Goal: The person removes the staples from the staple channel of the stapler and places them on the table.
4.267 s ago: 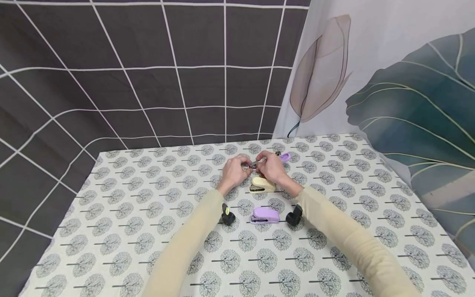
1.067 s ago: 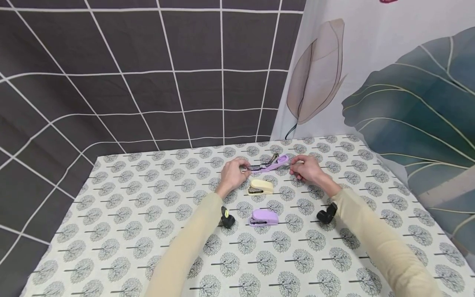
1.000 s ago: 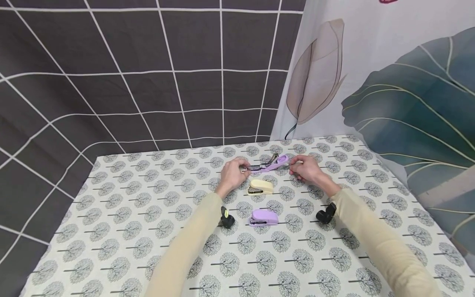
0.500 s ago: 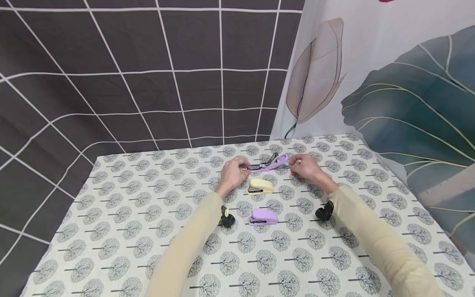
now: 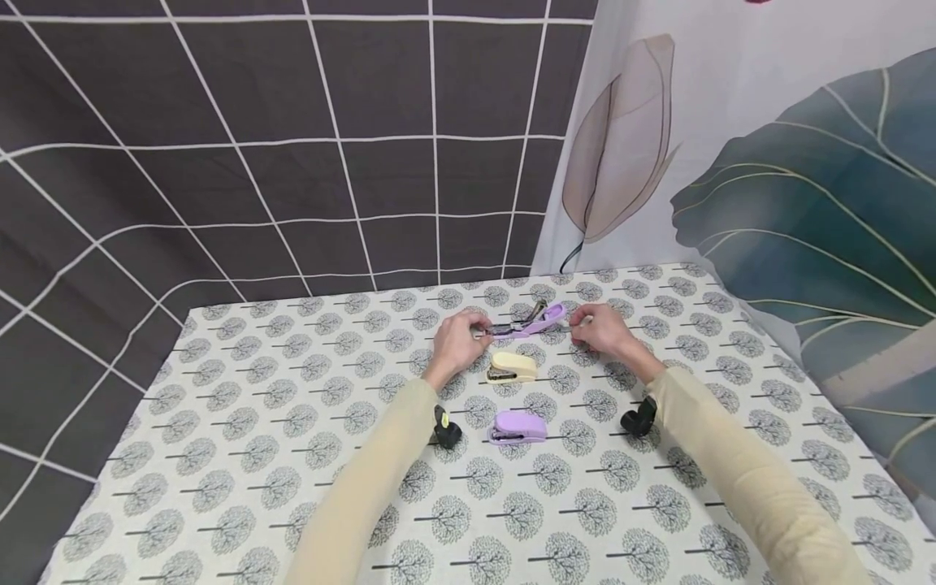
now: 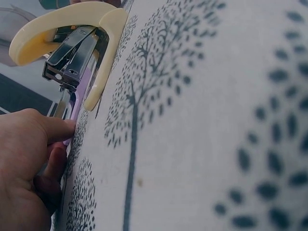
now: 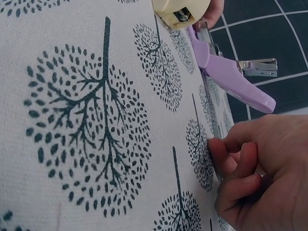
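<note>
At the back of the table lies a lilac stapler [image 5: 539,322], opened out, with its metal magazine part raised. My left hand [image 5: 457,341] pinches its left end between thumb and fingers. To the right of that stapler is my right hand [image 5: 603,329], fingers bent and fingertips close to the cloth. The right wrist view has its thumb and fingers [image 7: 245,159] near the surface, apart from the stapler; whether they hold something small cannot be told. Nearer stands a cream stapler [image 5: 513,367], which also shows close up in the left wrist view.
A second lilac stapler [image 5: 517,427] lies closed in front of the cream one, between the forearms. The table has a tree-print cloth [image 5: 256,455]. Behind it hangs a dark checked curtain [image 5: 292,162], with a leaf-patterned curtain [image 5: 790,179] at the right.
Since the oldest frame, my right hand has moved off the lilac stapler to its right, leaving its opened middle visible. Over the last second, both hands stay almost still.
</note>
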### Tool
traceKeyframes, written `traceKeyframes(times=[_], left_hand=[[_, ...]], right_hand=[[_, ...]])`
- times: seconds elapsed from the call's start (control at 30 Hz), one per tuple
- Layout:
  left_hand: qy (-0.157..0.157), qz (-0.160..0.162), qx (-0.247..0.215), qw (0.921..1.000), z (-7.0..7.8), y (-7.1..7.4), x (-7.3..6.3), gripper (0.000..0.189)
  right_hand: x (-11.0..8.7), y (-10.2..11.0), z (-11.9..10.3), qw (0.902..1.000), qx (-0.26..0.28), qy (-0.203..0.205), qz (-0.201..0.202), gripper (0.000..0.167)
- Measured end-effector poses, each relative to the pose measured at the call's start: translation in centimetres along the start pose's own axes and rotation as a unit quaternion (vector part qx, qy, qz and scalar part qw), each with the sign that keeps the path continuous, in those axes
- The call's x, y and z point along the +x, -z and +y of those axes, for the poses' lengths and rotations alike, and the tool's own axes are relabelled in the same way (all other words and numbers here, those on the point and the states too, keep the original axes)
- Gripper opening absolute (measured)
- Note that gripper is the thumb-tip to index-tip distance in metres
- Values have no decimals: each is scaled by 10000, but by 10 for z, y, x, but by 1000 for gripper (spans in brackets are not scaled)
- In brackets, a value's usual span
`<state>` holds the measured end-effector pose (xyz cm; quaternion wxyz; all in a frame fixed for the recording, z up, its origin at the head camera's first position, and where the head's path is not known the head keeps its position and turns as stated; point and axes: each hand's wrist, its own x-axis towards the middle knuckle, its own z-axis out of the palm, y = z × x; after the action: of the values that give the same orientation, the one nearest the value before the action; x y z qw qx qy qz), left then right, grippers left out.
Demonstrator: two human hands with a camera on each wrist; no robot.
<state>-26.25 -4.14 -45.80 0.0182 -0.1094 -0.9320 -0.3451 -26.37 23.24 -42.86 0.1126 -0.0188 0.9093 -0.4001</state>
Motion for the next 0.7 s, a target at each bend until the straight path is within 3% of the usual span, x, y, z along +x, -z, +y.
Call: traceKeyframes(times=[0.23,0.43,0.53,0.7], left_hand=[[-95,27,17,10000,-1,-1,0,26],[-234,54,62,9997,-1,-2,-1,25],[-266,74,21,9996,0,0,-2,26],[-377,136,63,9992,-1,1,-2,26]], right_hand=[[-1,-1,7,9998,164,-5,103,29],[-10,2,17,9968,730,-238,244,35],[-19,5,15,9946,996,-66,281,34],[-35,3,6,9944,910,457,284,31]])
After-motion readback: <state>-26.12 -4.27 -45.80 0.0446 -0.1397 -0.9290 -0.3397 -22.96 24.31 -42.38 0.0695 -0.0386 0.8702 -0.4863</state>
